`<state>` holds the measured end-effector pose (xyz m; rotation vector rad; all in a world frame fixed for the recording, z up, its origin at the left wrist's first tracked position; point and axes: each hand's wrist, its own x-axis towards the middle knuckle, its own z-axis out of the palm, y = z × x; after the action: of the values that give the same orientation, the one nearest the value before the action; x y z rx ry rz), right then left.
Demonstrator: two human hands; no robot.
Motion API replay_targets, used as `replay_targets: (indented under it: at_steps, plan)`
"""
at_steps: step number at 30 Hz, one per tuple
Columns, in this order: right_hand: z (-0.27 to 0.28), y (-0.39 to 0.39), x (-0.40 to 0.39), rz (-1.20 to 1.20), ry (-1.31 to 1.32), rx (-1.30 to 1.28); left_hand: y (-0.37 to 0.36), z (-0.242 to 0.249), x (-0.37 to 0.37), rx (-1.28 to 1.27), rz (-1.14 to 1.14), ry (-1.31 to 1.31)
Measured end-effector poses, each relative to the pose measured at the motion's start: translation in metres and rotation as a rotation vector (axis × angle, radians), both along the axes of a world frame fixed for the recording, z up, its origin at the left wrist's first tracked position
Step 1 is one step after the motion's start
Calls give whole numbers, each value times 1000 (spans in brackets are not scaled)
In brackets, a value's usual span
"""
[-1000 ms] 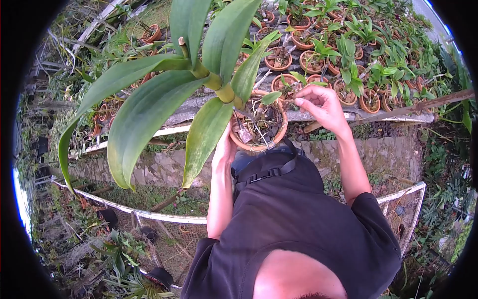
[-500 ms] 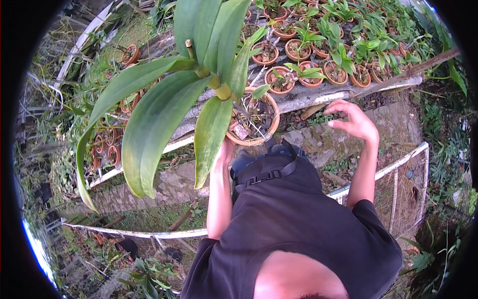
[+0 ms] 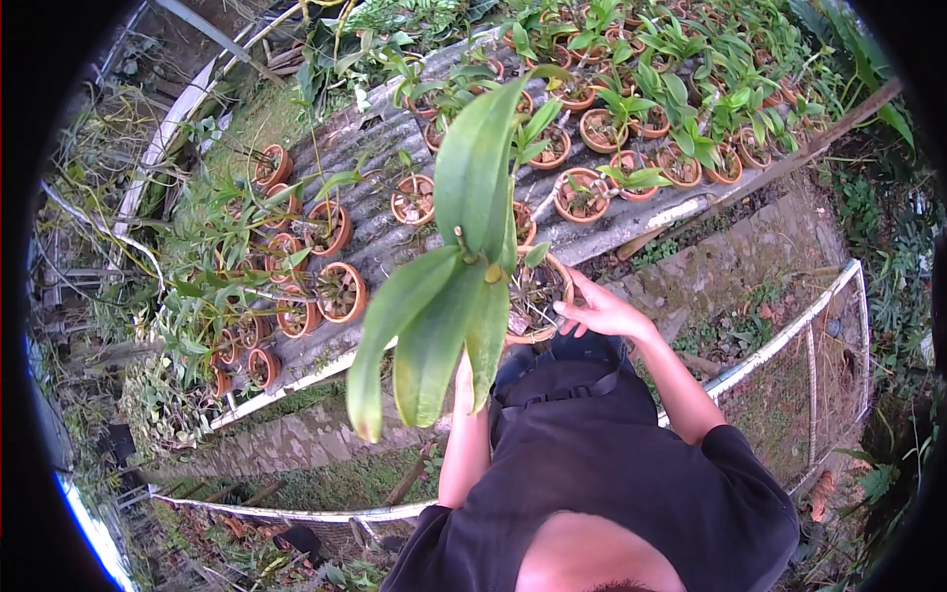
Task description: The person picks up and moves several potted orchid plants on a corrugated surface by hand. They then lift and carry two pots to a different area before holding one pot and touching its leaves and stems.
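A tall orchid plant with long drooping green leaves (image 3: 434, 316) stands in a clay plant pot (image 3: 535, 336) close in front of my waist. Bark-like chunks and roots fill the pot. My right hand (image 3: 607, 312) grips the pot's right side, its thumb at the rim and fingers along the outer wall. Leaves cover most of my left hand (image 3: 464, 373), which supports the pot from its lower left; its fingers are hidden.
A corrugated grey bench (image 3: 385, 148) holds many small potted plants, including a clay pot (image 3: 340, 292) on the left and another clay pot (image 3: 582, 195) near its front edge. Behind me runs a white-framed mesh fence (image 3: 296, 513). A wooden pole (image 3: 789, 158) slants along the right.
My right hand has come in from the right and taken hold of the pot. The plant now appears lower and further right, uncovering more of the bench.
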<state>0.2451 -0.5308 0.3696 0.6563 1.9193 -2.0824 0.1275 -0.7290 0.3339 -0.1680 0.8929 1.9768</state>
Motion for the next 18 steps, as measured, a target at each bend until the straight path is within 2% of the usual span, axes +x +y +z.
replay_targets:
  at_steps: [2, 6, 7, 13, 18]
  plan:
    - [-13, 2, -10, -25, -3, -52, -7, -5, -2, -12, -5, -12]
    - [-54, 12, -36, -60, 98, -106, -29, -54, -8, -49, -40, -5]
    - [-50, 18, -47, 15, 68, -120, -32, -59, -10, -59, -46, -3]
    - [-69, 19, -87, 148, 11, -34, -42, -92, -13, -99, -26, -1]
    - [-75, 11, -110, 231, -30, -73, -47, -108, -20, -109, 11, 38]
